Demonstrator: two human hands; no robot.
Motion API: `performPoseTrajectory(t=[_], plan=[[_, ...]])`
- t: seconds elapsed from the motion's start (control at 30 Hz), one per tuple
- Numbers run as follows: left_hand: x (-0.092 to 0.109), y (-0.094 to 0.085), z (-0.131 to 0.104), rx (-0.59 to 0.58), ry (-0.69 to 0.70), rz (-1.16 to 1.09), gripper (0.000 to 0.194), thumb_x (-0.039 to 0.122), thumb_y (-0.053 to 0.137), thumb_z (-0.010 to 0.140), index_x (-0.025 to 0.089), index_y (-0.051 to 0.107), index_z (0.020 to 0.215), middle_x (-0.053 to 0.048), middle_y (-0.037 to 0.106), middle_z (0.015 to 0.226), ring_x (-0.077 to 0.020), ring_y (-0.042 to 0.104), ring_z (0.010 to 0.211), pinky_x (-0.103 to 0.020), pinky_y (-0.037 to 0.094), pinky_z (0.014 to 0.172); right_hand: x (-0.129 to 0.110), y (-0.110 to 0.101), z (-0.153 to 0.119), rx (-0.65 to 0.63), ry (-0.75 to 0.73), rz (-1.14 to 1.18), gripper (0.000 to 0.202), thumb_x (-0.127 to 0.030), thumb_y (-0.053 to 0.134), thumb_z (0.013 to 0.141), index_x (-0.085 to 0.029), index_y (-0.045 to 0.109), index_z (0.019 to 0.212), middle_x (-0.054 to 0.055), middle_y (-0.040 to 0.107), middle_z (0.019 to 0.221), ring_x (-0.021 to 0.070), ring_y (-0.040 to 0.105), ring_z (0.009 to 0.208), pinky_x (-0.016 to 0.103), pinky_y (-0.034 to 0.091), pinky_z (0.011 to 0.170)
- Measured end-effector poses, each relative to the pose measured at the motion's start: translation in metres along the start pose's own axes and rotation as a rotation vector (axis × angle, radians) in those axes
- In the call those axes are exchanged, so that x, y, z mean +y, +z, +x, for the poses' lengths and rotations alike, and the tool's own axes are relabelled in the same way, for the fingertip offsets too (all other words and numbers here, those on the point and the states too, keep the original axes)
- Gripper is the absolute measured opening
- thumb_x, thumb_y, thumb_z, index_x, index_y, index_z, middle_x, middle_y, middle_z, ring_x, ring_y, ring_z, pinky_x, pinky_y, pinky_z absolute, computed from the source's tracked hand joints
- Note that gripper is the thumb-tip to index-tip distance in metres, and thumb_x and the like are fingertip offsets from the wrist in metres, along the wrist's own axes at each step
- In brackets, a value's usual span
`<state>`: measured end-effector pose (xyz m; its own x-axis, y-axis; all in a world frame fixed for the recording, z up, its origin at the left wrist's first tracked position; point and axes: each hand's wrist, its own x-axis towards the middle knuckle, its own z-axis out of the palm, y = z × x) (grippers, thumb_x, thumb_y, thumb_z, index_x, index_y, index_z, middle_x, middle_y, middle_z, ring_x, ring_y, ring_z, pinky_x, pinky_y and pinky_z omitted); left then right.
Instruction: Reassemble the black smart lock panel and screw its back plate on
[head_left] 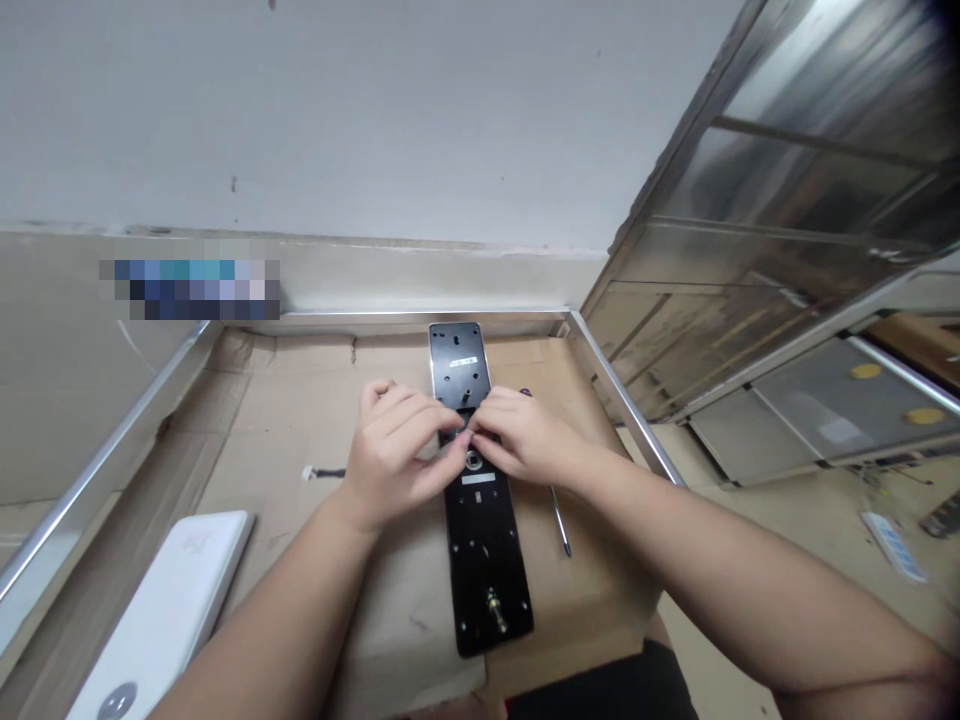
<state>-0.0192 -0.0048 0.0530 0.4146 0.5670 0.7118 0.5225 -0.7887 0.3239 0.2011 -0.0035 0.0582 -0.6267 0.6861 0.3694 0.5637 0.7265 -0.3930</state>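
Observation:
A long black panel (487, 560) lies lengthwise on brown cardboard, with small screws, a round fitting and a brass-coloured post on its face. Over its middle, my left hand (409, 445) and my right hand (521, 435) meet with fingertips pinched. Whatever is between the fingertips is too small to make out. Beside my left wrist, a short dark cable with a white connector (309, 473) rests on the cardboard. A screwdriver (560, 522) lies right of the panel, partly hidden under my right hand.
Cardboard (292, 400) lines a table with a raised metal rim (630, 400). A white rectangular device (169, 610) lies at the left front. A wall stands behind the table. On the floor at the right is a power strip (895, 547), near a grey cabinet (810, 420).

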Motion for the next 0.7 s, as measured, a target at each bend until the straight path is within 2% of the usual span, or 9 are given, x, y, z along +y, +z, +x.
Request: performPoseTrajectory(t=[0.17,0.3,0.43,0.57,0.7], plan=[[-0.001,0.0005,0.0013,-0.021,-0.045,-0.022,0.004,0.027,0.067,0.087,0.025,0.064,0.085,0.0,0.074,0.085,-0.0191,0.064,0.077,-0.043,0.038,0.087,-0.0002,0.0015,-0.0002,0.014,0.052,-0.029,0.014,-0.023,0.055,0.097,-0.019,0.062,0.086,0.005,0.066,0.08,0.0196,0.055,0.08,0.032,0.046,0.076],[-0.0038,0.0022,0.0016,-0.045,-0.104,-0.046,0.007,0.031,0.065,0.089,0.024,0.064,0.087,-0.002,0.074,0.087,-0.0204,0.065,0.08,-0.042,0.041,0.087,0.0004,0.001,-0.0006,-0.024,0.012,-0.018,0.015,-0.024,0.054,0.098,-0.019,0.061,0.085,0.004,0.065,0.079,0.0186,0.054,0.078,0.032,0.046,0.076],[-0.0046,0.0028,0.002,-0.053,-0.111,-0.075,0.006,0.029,0.065,0.089,0.023,0.064,0.088,-0.001,0.074,0.087,-0.0198,0.066,0.08,-0.042,0.041,0.088,-0.0008,0.0015,-0.0019,0.01,0.043,-0.031,0.015,-0.023,0.054,0.098,-0.019,0.061,0.085,0.004,0.065,0.079,0.0188,0.055,0.079,0.031,0.045,0.075],[-0.005,0.0023,0.0022,-0.073,-0.126,-0.082,0.007,0.03,0.064,0.089,0.023,0.064,0.087,-0.002,0.074,0.087,-0.0198,0.065,0.079,-0.042,0.041,0.088,-0.0018,0.0034,-0.0028,-0.021,-0.018,0.016,0.015,-0.024,0.054,0.097,-0.019,0.059,0.084,0.004,0.064,0.079,0.0179,0.054,0.077,0.03,0.046,0.073],[-0.0069,0.0022,0.002,-0.085,-0.141,-0.092,0.01,0.03,0.06,0.091,0.023,0.063,0.086,-0.002,0.074,0.086,-0.0199,0.065,0.078,-0.042,0.041,0.089,-0.0014,0.0038,-0.0025,0.013,0.009,-0.029,0.013,-0.024,0.054,0.097,-0.02,0.061,0.087,0.004,0.067,0.08,0.0188,0.057,0.079,0.032,0.046,0.076]])
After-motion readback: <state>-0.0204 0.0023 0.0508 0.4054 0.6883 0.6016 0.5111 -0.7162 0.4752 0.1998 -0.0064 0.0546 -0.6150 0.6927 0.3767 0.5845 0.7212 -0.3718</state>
